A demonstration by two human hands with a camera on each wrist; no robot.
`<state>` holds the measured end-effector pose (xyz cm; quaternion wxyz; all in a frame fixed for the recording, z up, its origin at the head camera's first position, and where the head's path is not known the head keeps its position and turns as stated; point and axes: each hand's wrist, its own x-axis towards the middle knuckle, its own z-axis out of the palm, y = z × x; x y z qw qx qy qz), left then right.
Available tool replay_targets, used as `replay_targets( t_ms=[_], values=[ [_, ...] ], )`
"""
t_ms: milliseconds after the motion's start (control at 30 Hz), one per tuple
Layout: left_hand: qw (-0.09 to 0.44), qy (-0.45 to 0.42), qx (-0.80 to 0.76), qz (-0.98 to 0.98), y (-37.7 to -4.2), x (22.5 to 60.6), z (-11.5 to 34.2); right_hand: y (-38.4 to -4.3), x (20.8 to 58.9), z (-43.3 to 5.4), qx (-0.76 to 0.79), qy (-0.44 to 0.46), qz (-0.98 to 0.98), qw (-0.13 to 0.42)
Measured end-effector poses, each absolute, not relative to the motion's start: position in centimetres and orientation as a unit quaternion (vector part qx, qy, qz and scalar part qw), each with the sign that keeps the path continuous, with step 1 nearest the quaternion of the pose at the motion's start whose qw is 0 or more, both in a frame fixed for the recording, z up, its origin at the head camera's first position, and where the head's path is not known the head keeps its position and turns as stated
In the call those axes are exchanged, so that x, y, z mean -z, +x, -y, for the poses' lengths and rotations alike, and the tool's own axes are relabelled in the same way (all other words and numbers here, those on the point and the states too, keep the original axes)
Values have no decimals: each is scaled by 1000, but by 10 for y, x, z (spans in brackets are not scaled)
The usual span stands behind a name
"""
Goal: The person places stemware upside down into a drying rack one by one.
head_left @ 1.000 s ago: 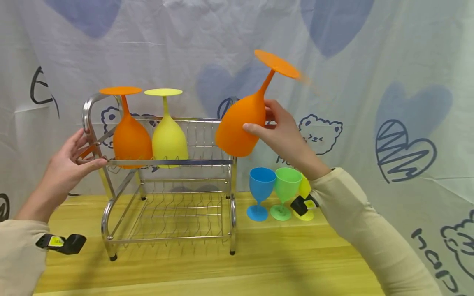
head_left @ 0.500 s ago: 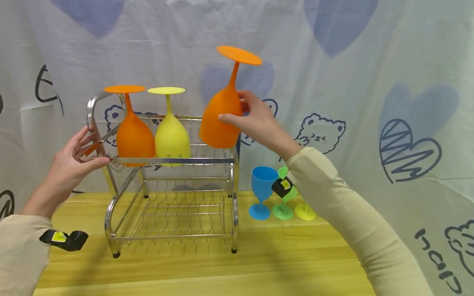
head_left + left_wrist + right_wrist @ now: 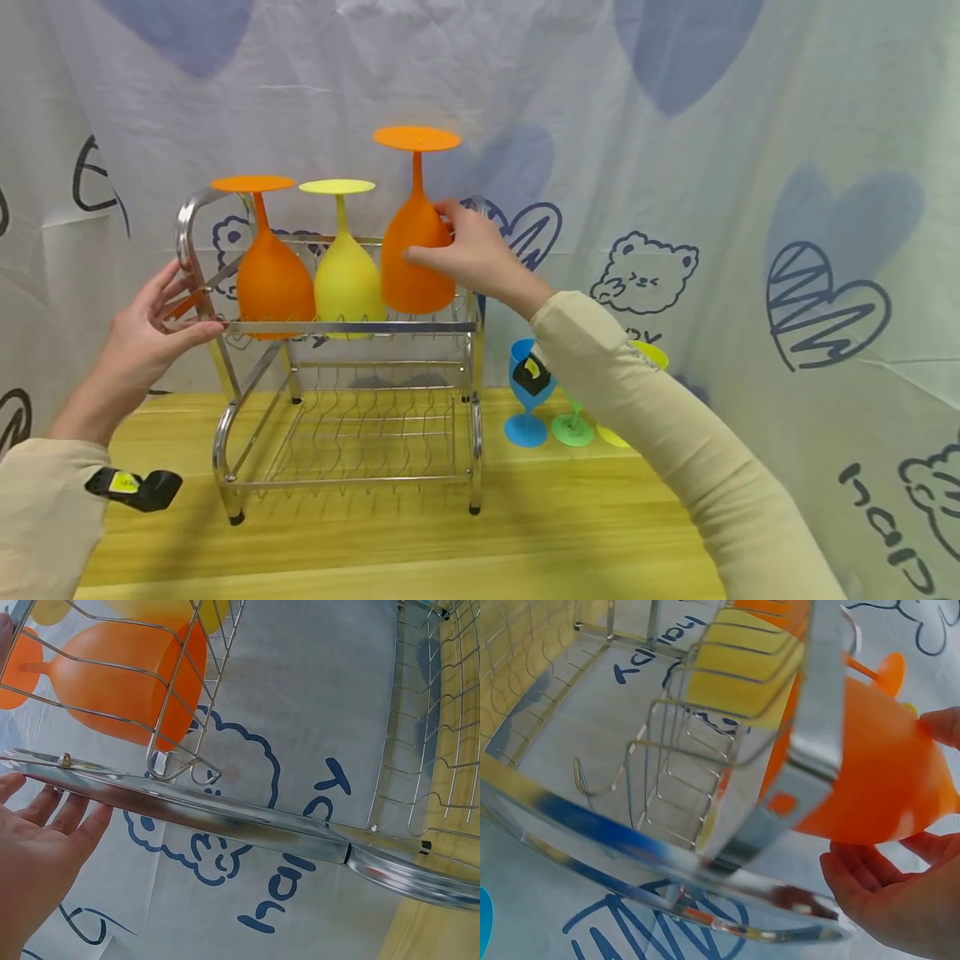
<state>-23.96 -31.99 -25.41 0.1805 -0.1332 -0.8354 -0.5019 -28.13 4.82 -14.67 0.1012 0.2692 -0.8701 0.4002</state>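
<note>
My right hand (image 3: 483, 254) pinches an orange goblet (image 3: 411, 275) by its bowl, thumb in front and fingers behind. This goblet is upside down, foot upward, over the right part of the upper tier of a metal dish rack (image 3: 352, 327). In the right wrist view the bowl of the orange goblet (image 3: 877, 765) is beside the rack's front bar. Left of it, a yellow goblet (image 3: 349, 283) and another orange goblet (image 3: 274, 287) stand inverted on that tier. My left hand (image 3: 142, 337) grips the rack's left side frame; the left wrist view shows its fingers (image 3: 94, 825) against the bar.
Right of the rack on the wooden table (image 3: 420, 554) stand upright a blue goblet (image 3: 527, 430), a green goblet (image 3: 573, 429) and a yellow goblet (image 3: 648, 354), partly hidden by my right sleeve. The rack's wire lower tier (image 3: 360, 433) lies below. A patterned curtain (image 3: 825, 108) hangs behind.
My right hand has brought the orange goblet leftward from beyond the rack's right side to above the upper tier, turning it from tilted to vertical and then lowering it. The left hand keeps its grip.
</note>
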Motion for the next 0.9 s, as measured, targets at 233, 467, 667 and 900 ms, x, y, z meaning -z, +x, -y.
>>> replay_targets(
  t_ms=[233,467,667,900],
  values=[
    [180,-128,498,839,-241,255,321,-283,152,-34,-388,248,881,110],
    [185,-126,492,842,-240,256,321,-285,150,-24,-360,207,901,122],
    [190,-138,499,834,-242,256,321,-282,150,-19,-346,177,913,121],
    [191,-131,498,836,-241,257,319,-285,162,-19,-353,179,910,124]
  ],
)
